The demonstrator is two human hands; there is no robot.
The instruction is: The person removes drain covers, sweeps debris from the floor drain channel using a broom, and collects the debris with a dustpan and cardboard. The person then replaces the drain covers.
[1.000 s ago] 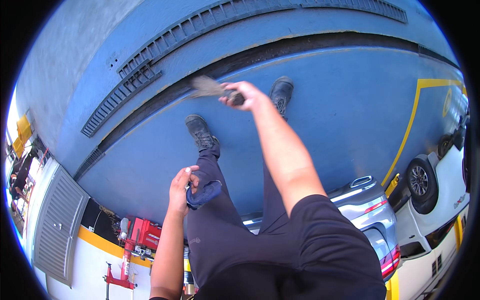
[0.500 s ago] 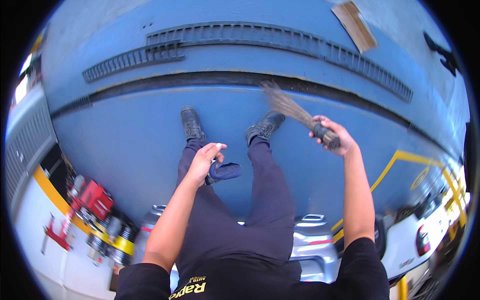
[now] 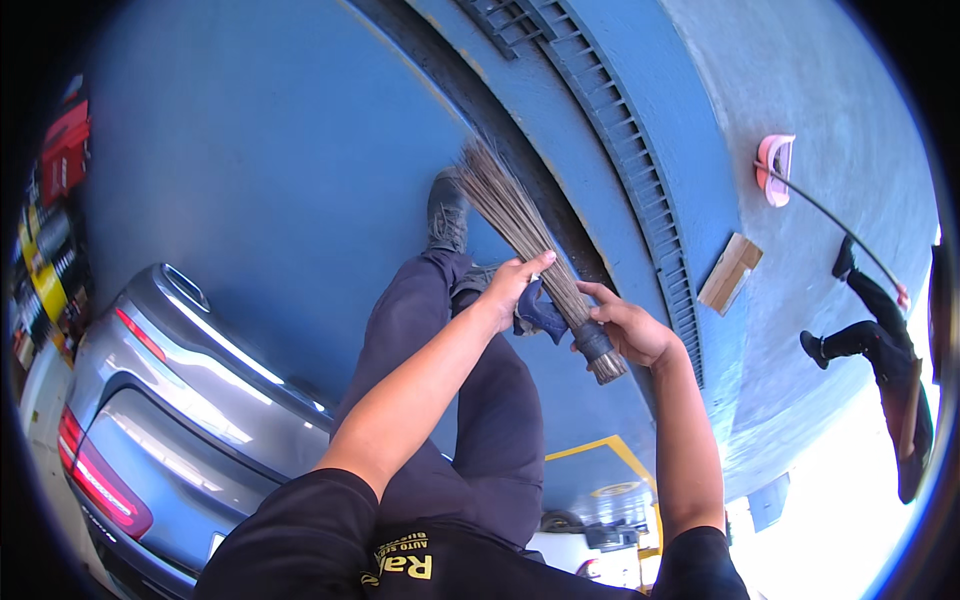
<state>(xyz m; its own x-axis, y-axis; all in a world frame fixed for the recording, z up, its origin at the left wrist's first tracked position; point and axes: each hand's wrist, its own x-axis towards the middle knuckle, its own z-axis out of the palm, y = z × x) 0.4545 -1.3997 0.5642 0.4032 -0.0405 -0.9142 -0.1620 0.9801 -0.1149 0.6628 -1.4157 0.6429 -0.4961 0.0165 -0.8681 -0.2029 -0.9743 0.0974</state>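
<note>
A stick broom [image 3: 512, 212], a bundle of thin brown sticks with a dark bound end, lies slantwise between my hands. My right hand [image 3: 638, 328] is closed round it near the dark binding. My left hand [image 3: 512, 288] grips the sticks about midway, thumb on top. A crumpled dark blue cloth-like thing [image 3: 541, 318] hangs at my left hand, under the broom; its exact kind I cannot make out. The loose stick tips point away from me, above my shoe [image 3: 446, 215] and close to the edge of a long floor channel [image 3: 520, 150].
Black slotted grates [image 3: 625, 130] lie along the channel's far side. Beyond are a cardboard piece [image 3: 730, 273] and a pink long-handled dustpan [image 3: 774, 170], its handle at another person's hand [image 3: 902, 296]. That person's dark-trousered legs [image 3: 885, 350] show at right. A silver car [image 3: 190, 400] stands at left.
My view has swung to the right. The broom has come in closer to my body, and my left hand, still with the blue thing, has joined my right on it.
</note>
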